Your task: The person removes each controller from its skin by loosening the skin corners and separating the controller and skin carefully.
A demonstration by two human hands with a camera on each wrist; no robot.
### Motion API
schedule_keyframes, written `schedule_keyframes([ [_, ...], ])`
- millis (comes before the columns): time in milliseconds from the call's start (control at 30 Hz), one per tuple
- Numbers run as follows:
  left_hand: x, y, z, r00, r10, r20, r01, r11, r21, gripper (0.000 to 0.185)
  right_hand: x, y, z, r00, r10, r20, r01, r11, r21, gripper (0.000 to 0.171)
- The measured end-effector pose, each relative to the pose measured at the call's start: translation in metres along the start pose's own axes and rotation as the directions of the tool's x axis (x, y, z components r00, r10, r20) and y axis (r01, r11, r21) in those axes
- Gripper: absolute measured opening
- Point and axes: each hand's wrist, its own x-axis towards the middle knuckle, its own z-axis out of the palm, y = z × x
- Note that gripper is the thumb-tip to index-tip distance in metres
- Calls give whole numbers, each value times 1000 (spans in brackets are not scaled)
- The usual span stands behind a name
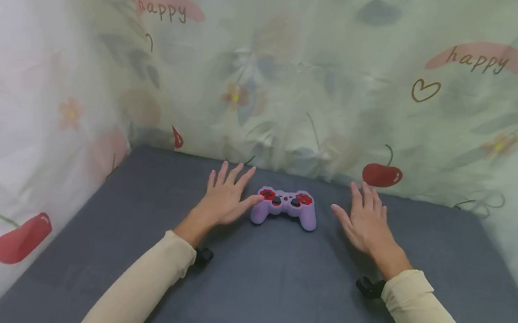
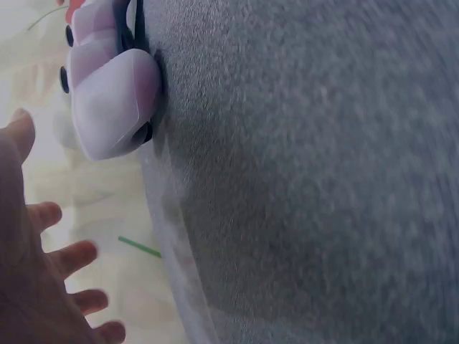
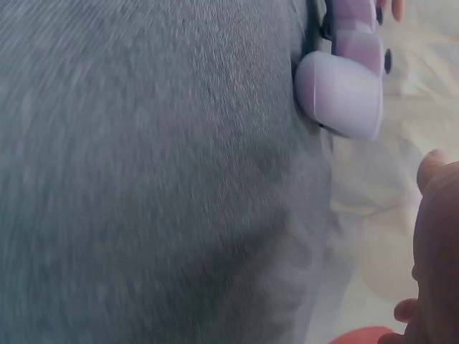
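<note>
- the purple game controller (image 1: 285, 207) lies flat on the grey cloth surface (image 1: 272, 292), near the back, grips toward the person — set for a two-handed pickup.
- left hand (image 1: 225, 198): fingers spread and straight, thumb tip at the controller's left side, gripping nothing.
- right hand (image 1: 365, 220): fingers straight and relaxed, holding nothing, apart from the controller's right grip.
- a cherry-print curtain (image 1: 298, 80) hangs behind.

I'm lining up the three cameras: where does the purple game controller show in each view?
Head: purple game controller at centre, between both hands.
Left wrist: top left, one handle showing.
Right wrist: top right, one handle showing.
Shared landmark: the grey mat it lies on.
</note>
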Motion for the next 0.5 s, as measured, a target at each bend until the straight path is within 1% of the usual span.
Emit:
schedule_keyframes([
  [67, 2, 2, 1, 1000, 8, 0, -8, 999, -34, 80, 1, -2, 2, 1000, -8, 11, 7, 1000, 27, 89],
  [133, 5, 5, 3, 1000, 9, 2, -9, 998, -55, 80, 3, -6, 5, 1000, -15, 19, 15, 999, 32, 88],
  [300, 9, 12, 6, 999, -23, 33, 25, 998, -50, 81, 6, -17, 13, 999, -31, 36, 31, 999, 7, 87],
  [400, 10, 15, 8, 999, -34, 38, 35, 998, -47, 81, 8, -24, 16, 999, -40, 33, 39, 999, 26, 83],
  [500, 12, 19, 10, 999, -36, 22, 38, 998, -53, 79, 11, -30, 17, 998, -52, 20, 51, 997, 62, 79],
])
